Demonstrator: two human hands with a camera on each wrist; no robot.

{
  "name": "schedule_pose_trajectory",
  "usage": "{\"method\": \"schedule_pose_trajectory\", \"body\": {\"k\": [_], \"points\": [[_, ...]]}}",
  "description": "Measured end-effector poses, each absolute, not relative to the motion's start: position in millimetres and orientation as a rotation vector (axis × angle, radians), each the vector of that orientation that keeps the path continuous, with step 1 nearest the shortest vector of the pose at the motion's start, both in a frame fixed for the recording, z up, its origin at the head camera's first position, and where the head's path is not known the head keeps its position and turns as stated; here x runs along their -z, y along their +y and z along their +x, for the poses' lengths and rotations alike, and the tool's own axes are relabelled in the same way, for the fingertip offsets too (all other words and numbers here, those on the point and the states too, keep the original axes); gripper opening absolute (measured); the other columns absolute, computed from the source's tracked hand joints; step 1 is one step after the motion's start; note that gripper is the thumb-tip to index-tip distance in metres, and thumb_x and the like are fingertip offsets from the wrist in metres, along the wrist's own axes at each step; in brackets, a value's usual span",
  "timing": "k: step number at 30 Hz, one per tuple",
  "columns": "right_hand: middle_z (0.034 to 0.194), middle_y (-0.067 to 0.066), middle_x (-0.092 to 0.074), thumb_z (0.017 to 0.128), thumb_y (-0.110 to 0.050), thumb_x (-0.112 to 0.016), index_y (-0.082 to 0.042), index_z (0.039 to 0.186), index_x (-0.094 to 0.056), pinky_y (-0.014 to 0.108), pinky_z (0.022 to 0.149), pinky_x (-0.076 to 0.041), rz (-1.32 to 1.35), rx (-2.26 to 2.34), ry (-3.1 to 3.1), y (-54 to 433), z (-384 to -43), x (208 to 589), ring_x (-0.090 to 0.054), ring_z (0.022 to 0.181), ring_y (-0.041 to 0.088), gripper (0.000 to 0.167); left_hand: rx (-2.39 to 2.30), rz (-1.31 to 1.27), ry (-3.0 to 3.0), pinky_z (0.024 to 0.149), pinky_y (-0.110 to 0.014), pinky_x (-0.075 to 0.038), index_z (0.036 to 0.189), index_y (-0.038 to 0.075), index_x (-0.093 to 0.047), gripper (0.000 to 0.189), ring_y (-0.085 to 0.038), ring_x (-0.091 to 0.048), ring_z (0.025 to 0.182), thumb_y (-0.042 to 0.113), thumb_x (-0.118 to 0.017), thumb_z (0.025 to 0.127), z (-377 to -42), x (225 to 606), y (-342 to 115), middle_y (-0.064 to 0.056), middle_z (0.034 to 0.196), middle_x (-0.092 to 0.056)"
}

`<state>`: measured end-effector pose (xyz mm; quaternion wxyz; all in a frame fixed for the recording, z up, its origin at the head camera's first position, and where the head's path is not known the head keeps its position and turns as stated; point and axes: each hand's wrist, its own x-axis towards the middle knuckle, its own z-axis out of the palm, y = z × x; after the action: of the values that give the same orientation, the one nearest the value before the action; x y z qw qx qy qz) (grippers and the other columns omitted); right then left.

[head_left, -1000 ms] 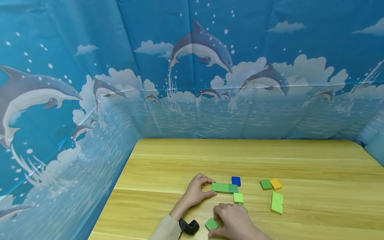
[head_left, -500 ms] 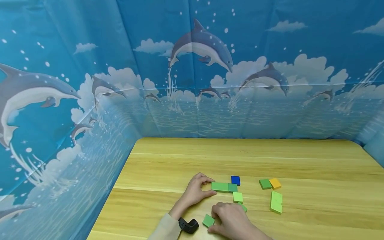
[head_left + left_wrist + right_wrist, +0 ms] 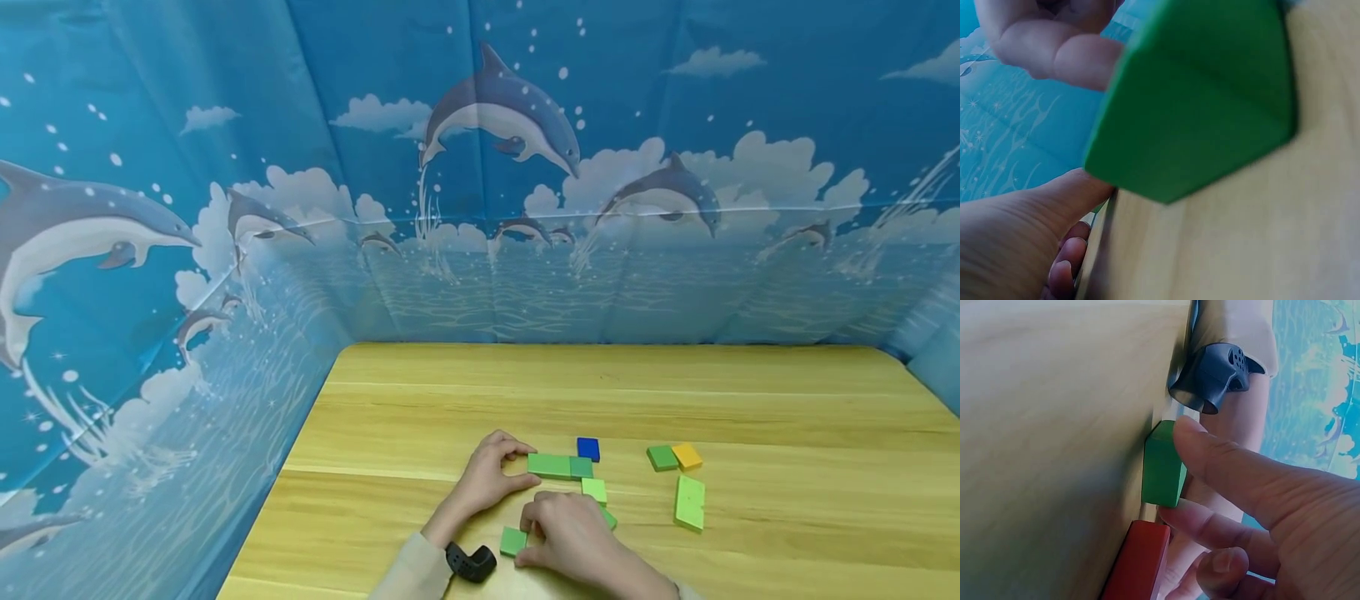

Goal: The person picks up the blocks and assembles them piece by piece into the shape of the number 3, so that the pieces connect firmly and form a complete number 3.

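In the head view my right hand pinches a small green square block between thumb and fingers, low over the table. The right wrist view shows the same green block, with the thumb at one end and a fingertip at the other. My left hand holds the left end of a long green block, thumb at its near corner and index finger at the far one. A darker green square adjoins its right end. Below that lie a light green square and another green block, partly hidden by my right hand.
Beyond the row sits a blue square. To the right are a green square, an orange square and a lime rectangle. A red block shows near my right fingers. A dolphin-printed curtain surrounds the wooden table.
My right hand has shifted the small green square slightly left and away from me, and turned it to lie straighter. My left hand stays at the long green block.
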<state>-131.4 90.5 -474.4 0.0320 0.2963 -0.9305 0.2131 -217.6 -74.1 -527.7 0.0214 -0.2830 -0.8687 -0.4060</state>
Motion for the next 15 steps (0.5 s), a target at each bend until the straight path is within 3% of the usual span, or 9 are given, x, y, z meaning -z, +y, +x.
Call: {"method": "schedule_pose_trajectory", "body": {"k": [15], "points": [[0.062, -0.017, -0.042, 0.065, -0.051, -0.082, -0.022, 0.072, -0.064, 0.024, 0.045, -0.029, 0.821, -0.664, -2.927, 93.7, -140.3, 475.7, -0.036, 0.055, 0.002, 0.034, 1.248, -0.878, -2.692, 0.075, -0.023, -0.040, 0.111, 0.016, -0.069, 0.037, -0.009, -0.047, 0.083, 0.033, -0.078, 0.079, -218.4, 526.7, -73.6, 0.005, 0.095, -0.054]]}}
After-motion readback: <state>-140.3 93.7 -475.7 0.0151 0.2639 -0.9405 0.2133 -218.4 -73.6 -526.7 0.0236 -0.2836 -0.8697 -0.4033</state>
